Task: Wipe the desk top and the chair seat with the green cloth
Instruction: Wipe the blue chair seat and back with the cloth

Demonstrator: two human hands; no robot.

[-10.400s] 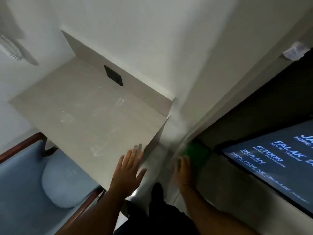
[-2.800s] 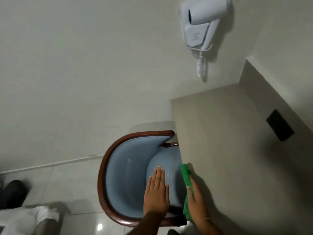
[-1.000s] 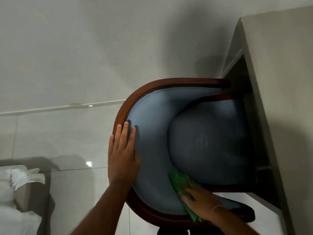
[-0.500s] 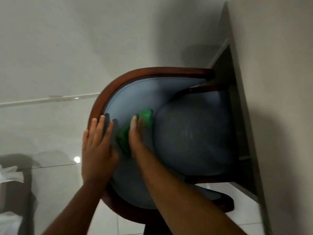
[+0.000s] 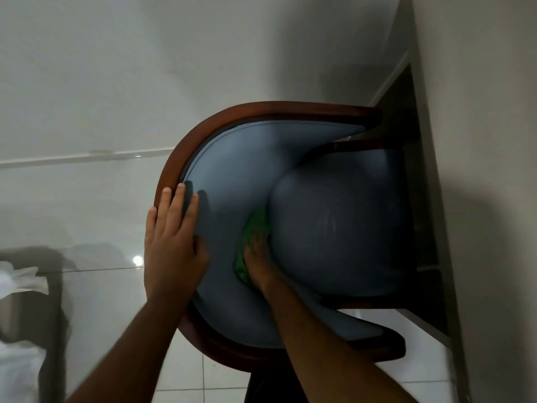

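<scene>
A curved chair with a dark wooden rim [image 5: 186, 146] and blue-grey upholstery stands half under the beige desk top [image 5: 479, 170] on the right. Its rounded seat cushion [image 5: 340, 228] bulges in the middle. My right hand [image 5: 260, 264] presses the green cloth [image 5: 255, 228] into the crease between the seat cushion and the padded backrest [image 5: 232, 173]; the fingers are partly tucked in the gap. My left hand [image 5: 171, 242] lies flat on the backrest's top edge, fingers together, holding nothing.
A pale wall rises behind the chair, with glossy white floor tiles [image 5: 96, 205] below it. White bedding and a dark frame [image 5: 23, 301] sit at the far left. The desk's dark underside [image 5: 406, 141] encloses the chair's front.
My right hand has slid the green cloth from the upper backrest down and right into the seam beside the seat cushion. My left hand stays on the backrest rim.
</scene>
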